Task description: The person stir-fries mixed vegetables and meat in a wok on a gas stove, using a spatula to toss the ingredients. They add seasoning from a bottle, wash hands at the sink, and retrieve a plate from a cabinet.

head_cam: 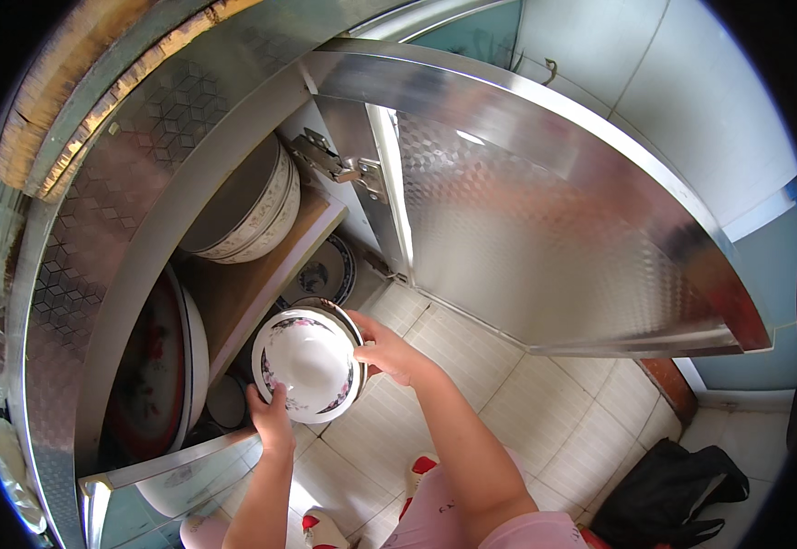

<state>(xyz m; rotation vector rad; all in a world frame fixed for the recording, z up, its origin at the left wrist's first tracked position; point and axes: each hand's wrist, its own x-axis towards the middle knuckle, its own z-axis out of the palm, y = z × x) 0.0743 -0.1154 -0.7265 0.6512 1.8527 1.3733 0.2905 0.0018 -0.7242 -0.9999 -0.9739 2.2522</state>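
Note:
Between my hands is a stack of bowls, the top one a white bowl with a dark floral band and pink flowers on its rim. My left hand grips the stack's lower left rim, thumb over the edge. On the right side, my right hand clasps the rim with its thumb on top and fingers underneath. A darker rim of another bowl shows under the white one; how many are stacked is hidden. The stack is held at the mouth of an open cabinet, before its lower level, where a blue-patterned plate lies.
Large patterned basins sit on the wooden shelf. An enamel basin leans at the left. The metal cabinet door stands open at the right. A black bag lies on the tiled floor. Round wooden boards rest on the countertop.

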